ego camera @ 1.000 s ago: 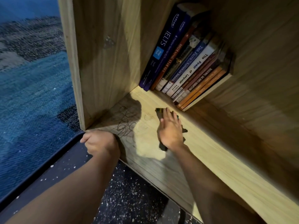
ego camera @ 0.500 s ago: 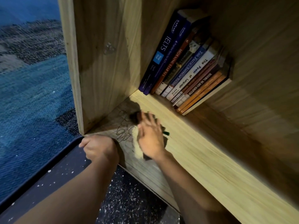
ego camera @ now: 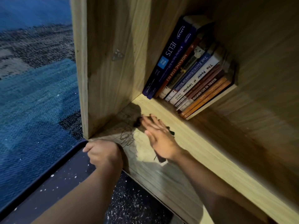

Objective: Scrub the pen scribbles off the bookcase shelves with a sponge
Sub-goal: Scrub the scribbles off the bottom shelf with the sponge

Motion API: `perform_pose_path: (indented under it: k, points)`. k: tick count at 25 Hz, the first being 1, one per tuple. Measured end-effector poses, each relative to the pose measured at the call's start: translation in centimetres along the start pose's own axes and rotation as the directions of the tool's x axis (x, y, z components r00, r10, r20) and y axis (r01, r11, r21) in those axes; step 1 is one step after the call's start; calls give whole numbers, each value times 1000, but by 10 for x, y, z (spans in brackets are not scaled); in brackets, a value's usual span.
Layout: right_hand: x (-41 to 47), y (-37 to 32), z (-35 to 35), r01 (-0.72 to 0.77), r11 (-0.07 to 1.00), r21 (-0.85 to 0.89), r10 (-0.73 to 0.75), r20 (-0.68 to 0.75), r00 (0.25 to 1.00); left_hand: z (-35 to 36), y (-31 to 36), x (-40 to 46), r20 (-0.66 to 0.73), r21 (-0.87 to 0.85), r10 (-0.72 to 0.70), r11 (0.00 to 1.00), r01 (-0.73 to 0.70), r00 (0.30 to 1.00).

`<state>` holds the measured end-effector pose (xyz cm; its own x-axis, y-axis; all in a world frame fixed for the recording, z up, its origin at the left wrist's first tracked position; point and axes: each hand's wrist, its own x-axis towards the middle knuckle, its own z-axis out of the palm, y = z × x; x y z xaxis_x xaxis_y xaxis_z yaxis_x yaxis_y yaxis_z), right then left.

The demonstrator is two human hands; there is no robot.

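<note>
We look down into a wooden bookcase (ego camera: 113, 46) whose compartment holds a row of books (ego camera: 191, 70) leaning to the left against its side wall — navy spines first, then white, brown and orange ones further right. The books stand at the back of the shelf (ego camera: 202, 152), well apart from our hands.

Near the front left corner of that shelf lie the pen scribbles (ego camera: 127, 137), thin dark loops tangled on pale wood. Just to their right our right hand (ego camera: 159, 138) presses flat on a dark sponge (ego camera: 161, 159), its fingers (ego camera: 149, 123) straight and spread; the sponge shows only as dark scraps at the fingertips, at the right side of the hand and under the wrist, and the hand is blurred.

Our left hand (ego camera: 103, 155) grips the front edge of the shelf at its corner — its fingers curl over the edge, beside the scribbles.

Below lies speckled dark floor (ego camera: 129, 207), with blue carpet (ego camera: 37, 102) to the left.
</note>
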<state>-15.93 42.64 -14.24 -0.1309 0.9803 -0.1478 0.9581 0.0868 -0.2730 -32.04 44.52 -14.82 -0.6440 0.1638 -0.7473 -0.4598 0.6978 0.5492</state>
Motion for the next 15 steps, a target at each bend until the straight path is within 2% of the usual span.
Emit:
perform_pose_path:
  k: [1, 2, 4, 5, 6, 8, 9, 10, 11, 13, 14, 15]
  points:
    - [5, 14, -4, -65, 998, -3, 65, -32, 997, -1, -2, -2, 22, 58, 58, 997, -59, 998]
    - [17, 21, -5, -185, 983, 5, 185, -116, 976, -4, -6, -1, 103, 113, 126, 984, -138, 987]
    - [43, 5, 0, -452, 889, 72, 455, -259, 852, -10, -14, 0, 259, 129, 233, 953, -273, 937]
    - [51, -16, 4, -494, 864, 100, 501, -272, 821, -9, -16, 2, 272, 123, 238, 952, -279, 933]
    - [53, -39, 8, -444, 891, 94, 453, -255, 854, -6, -14, 4, 237, 118, 204, 964, -237, 950]
    - [40, -63, 18, -146, 988, 43, 151, -152, 977, 2, -6, 7, 83, 46, 59, 997, -63, 995]
    - [31, -60, 18, 18, 999, 33, -14, -109, 994, 2, -5, 8, 48, 38, 21, 999, -23, 999]
    - [28, -46, 14, 114, 992, 60, -109, -85, 990, 0, -4, 6, 59, 42, 1, 999, -4, 998]
    - [33, -31, 8, 104, 989, 104, -96, -75, 993, -1, -7, 6, 93, 54, 38, 998, -43, 995]
    - [58, -3, 5, -143, 979, 145, 163, -138, 977, -9, -16, 4, 233, 38, 112, 992, -124, 966]
    - [72, -4, 3, -268, 954, 136, 289, -166, 943, -10, -13, 3, 233, 11, 119, 992, -125, 965]
    - [81, -17, 5, -318, 943, 101, 332, -193, 923, 0, -13, 10, 153, -28, 105, 994, -102, 983]
